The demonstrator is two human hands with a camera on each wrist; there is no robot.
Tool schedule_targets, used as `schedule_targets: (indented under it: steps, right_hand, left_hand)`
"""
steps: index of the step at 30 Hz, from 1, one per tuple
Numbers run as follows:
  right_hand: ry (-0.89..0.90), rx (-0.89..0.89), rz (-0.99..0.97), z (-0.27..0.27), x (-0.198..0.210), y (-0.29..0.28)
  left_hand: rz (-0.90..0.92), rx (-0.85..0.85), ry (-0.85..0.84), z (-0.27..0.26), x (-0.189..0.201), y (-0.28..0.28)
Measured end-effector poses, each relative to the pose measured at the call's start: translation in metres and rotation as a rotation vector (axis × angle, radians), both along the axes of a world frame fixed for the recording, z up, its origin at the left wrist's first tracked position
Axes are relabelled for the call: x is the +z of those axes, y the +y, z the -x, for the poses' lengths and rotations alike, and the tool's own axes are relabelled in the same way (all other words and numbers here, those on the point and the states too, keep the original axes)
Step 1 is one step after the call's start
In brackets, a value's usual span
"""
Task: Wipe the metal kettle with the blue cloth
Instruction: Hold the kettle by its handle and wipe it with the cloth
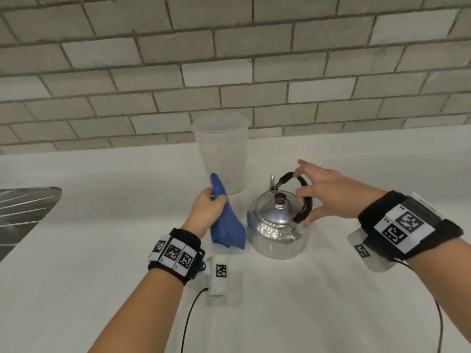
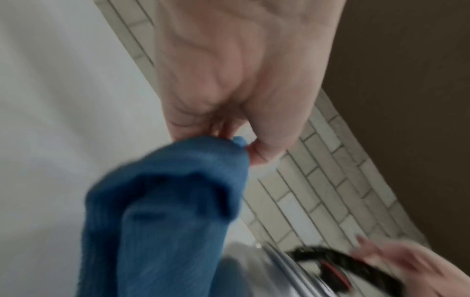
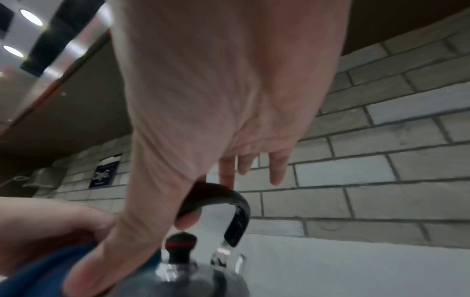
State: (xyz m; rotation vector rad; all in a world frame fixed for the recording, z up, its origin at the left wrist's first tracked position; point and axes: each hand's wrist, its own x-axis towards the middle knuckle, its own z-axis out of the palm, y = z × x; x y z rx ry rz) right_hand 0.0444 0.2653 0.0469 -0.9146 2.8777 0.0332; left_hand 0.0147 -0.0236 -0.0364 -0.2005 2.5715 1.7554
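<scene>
- White countertop [image 1: 331,289] under everything, with a grey brick-pattern tiled wall [image 1: 229,59] rising behind.
- Metal kettle [image 1: 276,230] standing upright on that counter, near the middle, lid on, black handle [image 1: 303,202] arched over the top.
- Right hand [image 1: 328,194] at the handle: thumb under the arch, one fingertip touching its top, remaining fingers spread and straight. Looks like a loose hold not yet closed, judged from the right wrist view.
- Blue cloth [image 1: 226,225] pinched at its upper part by the left hand [image 1: 207,212], fingers and thumb curled round the fabric, the rest hanging down just beside the kettle's left side. Contact between cloth and metal hard to confirm; very close at least.
- Task apparently at its start: cloth in hand, kettle being steadied, no clear wiping stroke visible. Body, lid and spout all probably left to wipe.
- Translucent plastic jug [image 1: 221,154] with lid standing behind the cloth, near the wall.
- Ridged metal drainer [image 1: 23,215] at the far left edge of the counter.
- Small dark sign [image 3: 104,173] on the tiles, seen in the right wrist view, too blurred to read.
</scene>
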Motion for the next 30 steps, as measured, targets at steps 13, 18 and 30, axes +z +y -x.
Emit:
schedule_targets:
  steps: [13,18,30]
  right_hand:
    - [0.031,0.258,0.152,0.037,0.0,-0.034]
    - [0.112,0.195,0.266,0.032,-0.013,-0.055]
    - [0.373,-0.091,0.355,0.036,-0.029,-0.131]
  left_hand:
    - [-0.355,-0.122,0.073,-0.002,-0.026,0.069]
    - [-0.49,-0.007,0.107,-0.007,-0.034,0.07]
    - [-0.775,0.36,0.047,-0.017,-0.048,0.055]
